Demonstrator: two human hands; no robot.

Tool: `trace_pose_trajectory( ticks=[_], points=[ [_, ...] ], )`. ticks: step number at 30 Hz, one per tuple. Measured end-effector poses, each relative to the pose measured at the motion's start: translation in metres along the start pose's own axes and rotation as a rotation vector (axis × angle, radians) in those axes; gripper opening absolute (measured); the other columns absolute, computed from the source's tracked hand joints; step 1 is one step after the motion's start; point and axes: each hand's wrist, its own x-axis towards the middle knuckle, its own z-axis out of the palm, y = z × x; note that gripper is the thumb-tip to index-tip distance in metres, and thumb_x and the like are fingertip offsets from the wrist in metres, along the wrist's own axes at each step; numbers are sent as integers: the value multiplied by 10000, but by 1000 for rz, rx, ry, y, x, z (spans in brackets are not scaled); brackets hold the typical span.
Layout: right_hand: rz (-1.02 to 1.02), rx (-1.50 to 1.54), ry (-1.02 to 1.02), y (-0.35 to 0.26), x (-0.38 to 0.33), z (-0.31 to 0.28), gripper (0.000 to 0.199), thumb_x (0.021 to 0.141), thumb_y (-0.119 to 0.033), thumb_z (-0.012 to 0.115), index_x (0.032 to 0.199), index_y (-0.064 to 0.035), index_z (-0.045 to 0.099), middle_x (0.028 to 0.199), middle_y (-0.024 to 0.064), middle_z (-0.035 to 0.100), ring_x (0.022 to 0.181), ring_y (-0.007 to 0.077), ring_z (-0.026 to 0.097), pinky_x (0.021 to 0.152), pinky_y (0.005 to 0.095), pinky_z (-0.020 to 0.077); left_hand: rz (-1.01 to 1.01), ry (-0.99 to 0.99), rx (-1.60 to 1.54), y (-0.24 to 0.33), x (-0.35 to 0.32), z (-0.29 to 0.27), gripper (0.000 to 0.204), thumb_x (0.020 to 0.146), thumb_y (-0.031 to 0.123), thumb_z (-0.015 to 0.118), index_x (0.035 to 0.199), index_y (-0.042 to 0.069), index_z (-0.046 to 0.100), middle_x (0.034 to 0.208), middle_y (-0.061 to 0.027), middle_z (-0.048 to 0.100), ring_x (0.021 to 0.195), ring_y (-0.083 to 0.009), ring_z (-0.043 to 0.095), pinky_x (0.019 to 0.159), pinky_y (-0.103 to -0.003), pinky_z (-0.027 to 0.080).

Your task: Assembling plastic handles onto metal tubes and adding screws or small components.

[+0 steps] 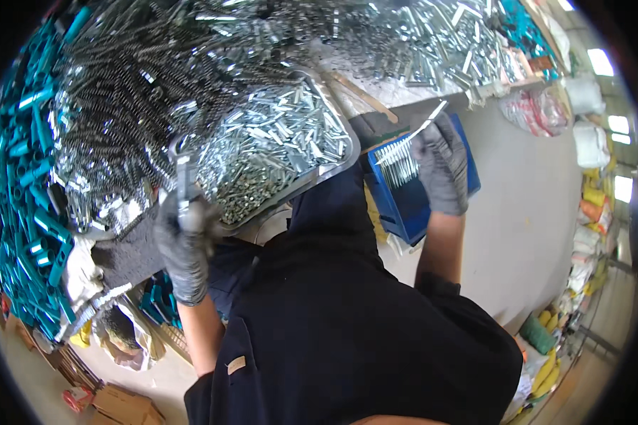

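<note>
Gripping a shiny metal piece (184,177), blurred in part, the gloved left hand (183,248) is well apart from the gloved right hand (443,170), whose fingers are closed on 1 slim silvery rod (430,120). Near the left hand, a metal tray (331,170) holds small metal parts (283,127); under the right, a blue bin (412,207) holds a row of rods (395,164). Beyond the tray lie dark springs (113,106) and silvery tubes (439,42); white sacks (590,145) stand farthest right.
</note>
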Motion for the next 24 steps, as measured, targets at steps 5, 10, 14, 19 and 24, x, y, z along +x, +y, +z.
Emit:
trace_pose_trajectory(
  ticks=[5,10,14,19,24],
  points=[
    [154,368,-307,-11,-28,130,549,890,-237,700,1354,-46,479,944,44,607,718,99,545,577,242,442,154,-194,207,17,-14,29,327,812,290,775,967,31,652,804,-48,669,755,-118,623,709,-281,497],
    [123,241,-436,-1,-38,173,434,905,-187,676,1264,-32,489,931,103,637,738,152,651,619,248,542,-57,-66,55,11,-19,20,207,806,131,764,936,25,642,754,-32,642,698,-97,599,635,-272,480],
    [232,205,-465,0,-35,178,243,936,-157,634,1113,-20,540,887,112,658,702,158,660,605,254,545,-18,49,136,16,-21,8,172,777,47,760,900,17,644,749,-25,640,658,-86,591,598,-248,483],
    [76,121,-368,-10,-28,173,259,957,-291,603,1073,-62,564,920,101,665,683,109,623,544,206,489,149,3,174,3,-20,-15,185,859,177,714,920,23,632,735,-21,619,688,-75,573,638,-256,470],
    [-55,318,-239,-7,5,136,201,968,-162,556,1138,-56,573,949,105,643,740,137,610,563,248,484,-134,-123,72,9,-27,-46,148,925,109,561,958,-19,629,729,-28,609,677,-77,557,631,-244,461]
  ],
)
